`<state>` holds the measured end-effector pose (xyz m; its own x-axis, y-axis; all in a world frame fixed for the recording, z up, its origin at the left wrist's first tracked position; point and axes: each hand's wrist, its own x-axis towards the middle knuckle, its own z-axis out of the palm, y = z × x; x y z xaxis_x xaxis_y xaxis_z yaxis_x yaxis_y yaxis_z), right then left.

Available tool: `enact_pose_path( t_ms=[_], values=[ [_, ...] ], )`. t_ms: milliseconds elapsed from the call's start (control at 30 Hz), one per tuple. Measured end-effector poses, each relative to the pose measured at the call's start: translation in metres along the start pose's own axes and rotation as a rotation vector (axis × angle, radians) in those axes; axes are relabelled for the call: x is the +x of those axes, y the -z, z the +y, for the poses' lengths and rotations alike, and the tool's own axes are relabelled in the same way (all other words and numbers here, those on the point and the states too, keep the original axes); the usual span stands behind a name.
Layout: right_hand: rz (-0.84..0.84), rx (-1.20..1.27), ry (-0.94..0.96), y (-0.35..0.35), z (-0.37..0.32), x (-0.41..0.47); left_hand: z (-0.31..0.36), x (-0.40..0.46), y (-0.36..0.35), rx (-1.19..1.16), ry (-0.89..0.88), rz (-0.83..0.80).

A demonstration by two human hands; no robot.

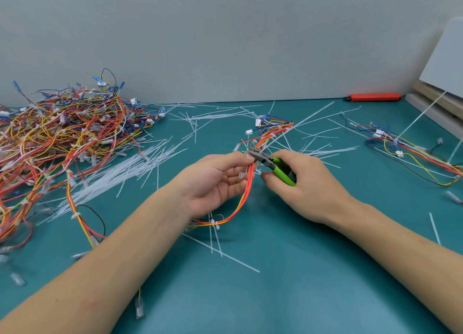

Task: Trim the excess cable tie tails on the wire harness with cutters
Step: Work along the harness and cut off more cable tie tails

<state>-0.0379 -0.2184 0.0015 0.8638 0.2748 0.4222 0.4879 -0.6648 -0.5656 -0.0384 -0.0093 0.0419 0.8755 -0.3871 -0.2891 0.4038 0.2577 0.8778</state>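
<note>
Teal bench [288,296] against plain grey wall [225,33]; head view only.

Left hand [215,183], palm turned up and inward, forearm in from lower left. Thumb and fingertips pinched on wire harness [246,196] near its top; grip narrow, holding red, orange and yellow wires. Harness looped down from pinch, curved under left wrist, bound there by small white tie [215,224]. Far end of harness fanned out on bench beyond hands, ending in white connectors [258,122].

Right hand [300,186], back of hand up, forearm in from lower right. Fingers curled round green handles of cutters [273,165]; grip closed on cutters. Metal nose aimed left, touching harness just beside left fingertips. Jaws close together; whether shut on a tie tail cannot tell, too small.

Around:
- Large tangled pile of harnesses [62,138], far left, red, yellow, blue wires.
- Loose white cable ties [112,173] spread in a sheaf between pile and left hand; more strewn behind hands and crossing under the harness loop.
- Second harness [413,150] laid out at right, well apart from hands.
- Orange-handled tool [374,97] at back edge by wall.
- White panel [446,58] leaning on wooden frame, far right.
- Clear terminal sleeves [17,278] scattered near left edge.
</note>
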Motion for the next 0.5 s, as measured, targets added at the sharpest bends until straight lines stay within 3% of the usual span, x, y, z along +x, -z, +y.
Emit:
enact_pose_path(
  t_ms=[233, 500],
  values=[
    [0.027, -0.023, -0.071, 0.0013, 0.0048, -0.0025, -0.0005, -0.0008, -0.0003, 0.009, 0.005, -0.023],
    [0.024, -0.016, 0.003, -0.0013, 0.0005, -0.0002, 0.0007, -0.0015, -0.0007, 0.005, -0.014, -0.014]
  ],
)
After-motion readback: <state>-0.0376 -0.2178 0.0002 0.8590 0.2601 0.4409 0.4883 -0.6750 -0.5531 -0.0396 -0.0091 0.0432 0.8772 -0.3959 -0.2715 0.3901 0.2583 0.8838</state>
